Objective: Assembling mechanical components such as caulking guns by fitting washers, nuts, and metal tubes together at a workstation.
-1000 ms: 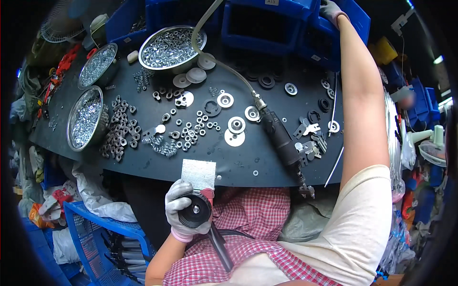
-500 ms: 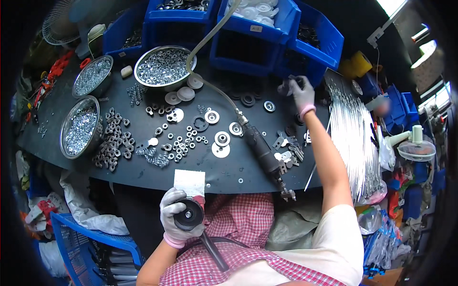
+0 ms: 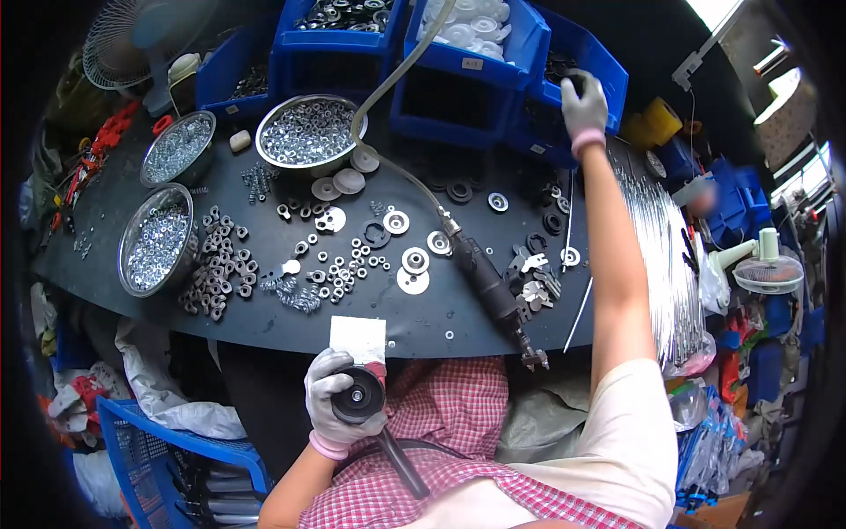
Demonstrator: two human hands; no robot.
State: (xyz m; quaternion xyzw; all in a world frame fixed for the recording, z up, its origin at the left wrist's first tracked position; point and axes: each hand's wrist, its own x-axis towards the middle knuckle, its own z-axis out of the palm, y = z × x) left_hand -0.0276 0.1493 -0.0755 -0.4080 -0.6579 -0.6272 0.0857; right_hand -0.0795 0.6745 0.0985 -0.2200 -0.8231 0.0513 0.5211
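My left hand point(image 3: 333, 395), in a grey-white glove with a pink cuff, is closed round a tool with a round black disc head point(image 3: 358, 396). The tool has a red part and a black tube-shaped handle point(image 3: 404, 467), and I hold it upright before the checked apron, at the table's near edge. My right hand point(image 3: 585, 104), gloved the same way, is stretched far out to the right-hand blue bin point(image 3: 608, 78) of dark parts. Its fingers are curled at the bin's front opening, against something dark that I cannot make out.
An air-driven tool point(image 3: 485, 280) on a hose lies across the middle. Steel bowls of nuts and small parts point(image 3: 308, 132) stand at the left, with loose nuts point(image 3: 220, 264) and washers point(image 3: 414, 260) on the black table point(image 3: 423, 322). Thin metal rods point(image 3: 656, 264) lie to the right.
My right hand has moved from the tabletop up and to the right, to the front of the blue bin. My left hand keeps its grip on the tool; the view has shifted slightly.
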